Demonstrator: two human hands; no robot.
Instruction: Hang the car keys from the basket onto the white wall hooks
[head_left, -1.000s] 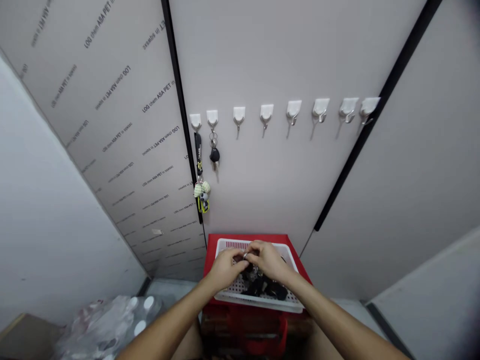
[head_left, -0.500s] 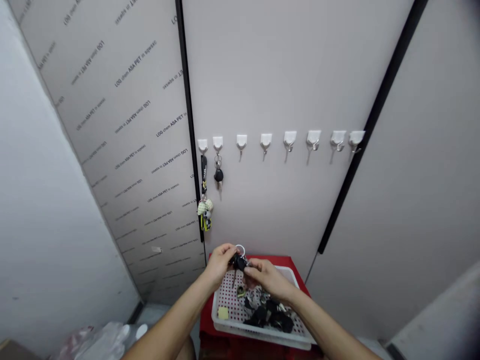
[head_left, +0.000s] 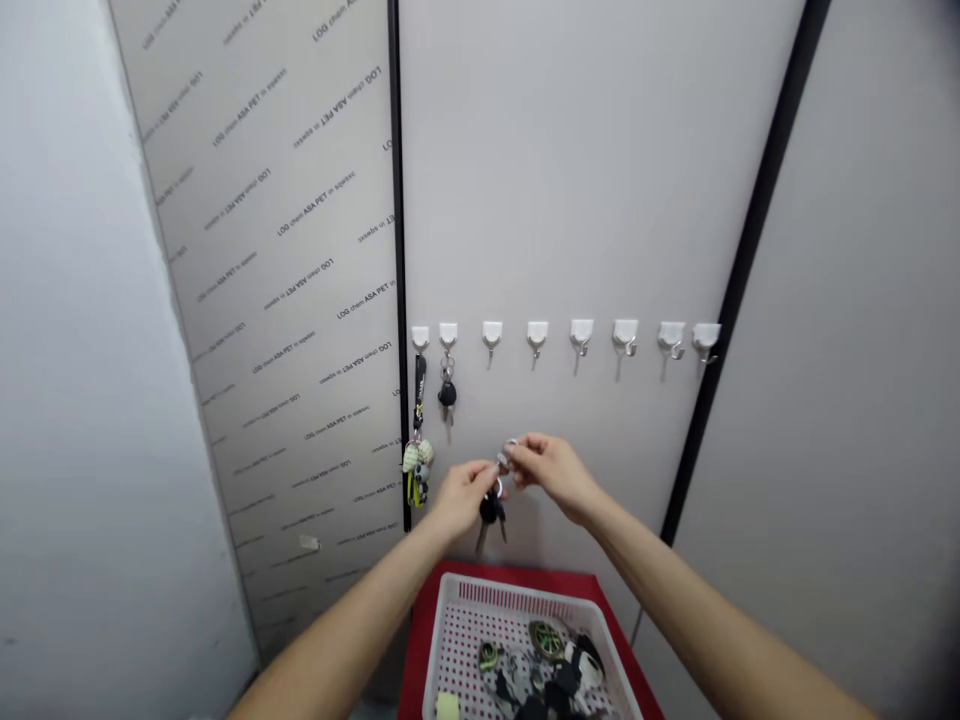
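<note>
Between my two hands a bunch of keys (head_left: 489,508) with black heads hangs from metal rings, just in front of the panel. My left hand (head_left: 466,497) pinches the lower ring near the keys. The upper ring is held in the closed fingertips of my right hand (head_left: 546,470). Above and to the left, a keyring with a black key (head_left: 447,393) hangs on the second white hook (head_left: 448,335). From the first hook (head_left: 420,338) hangs a black strap with a yellow-green charm bundle (head_left: 418,470).
Further white hooks (head_left: 582,332) run in a row to the right along the pale panel (head_left: 585,180). Below my hands, a white perforated basket (head_left: 517,592) holds several keys and black items on a red surface (head_left: 420,660). A yellow piece (head_left: 448,705) lies at its near left.
Both hands have risen from above the basket towards the hooks with the keys. My right hand has shifted onto the upper ring, and the keys now dangle freely. The view has tilted upward.
</note>
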